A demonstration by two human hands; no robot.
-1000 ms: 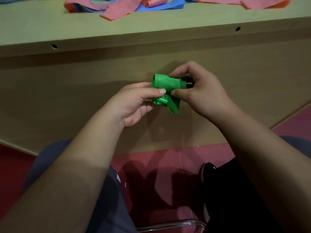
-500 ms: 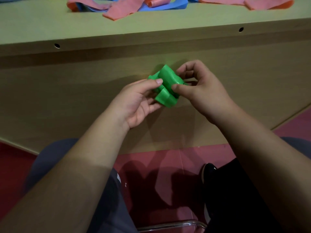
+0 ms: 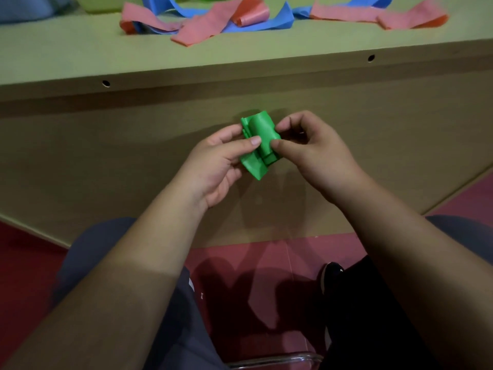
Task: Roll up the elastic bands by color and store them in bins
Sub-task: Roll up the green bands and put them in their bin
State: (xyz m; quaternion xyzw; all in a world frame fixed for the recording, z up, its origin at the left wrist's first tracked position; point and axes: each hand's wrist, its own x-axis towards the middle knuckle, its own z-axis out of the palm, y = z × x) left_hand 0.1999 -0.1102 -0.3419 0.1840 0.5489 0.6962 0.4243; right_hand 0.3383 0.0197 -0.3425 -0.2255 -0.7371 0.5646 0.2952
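**Green roll nearly wound, pile waits**

From my station I see the table (image 3: 80,57) strewn with loose pink bands (image 3: 202,28) and blue bands (image 3: 256,25), so I judge most of the work remains. Below its edge, the left hand (image 3: 216,166) and right hand (image 3: 314,150) both pinch the green band (image 3: 260,134), mostly rolled with one tail loose. What may be a bin (image 3: 102,4) is cut off up top, its contents unreadable.

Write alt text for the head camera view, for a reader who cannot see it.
The left hand and right hand pinch a partly rolled green elastic band between them, held in the air in front of a tan table's side. Loose pink bands and blue bands lie tangled on the tabletop beyond.
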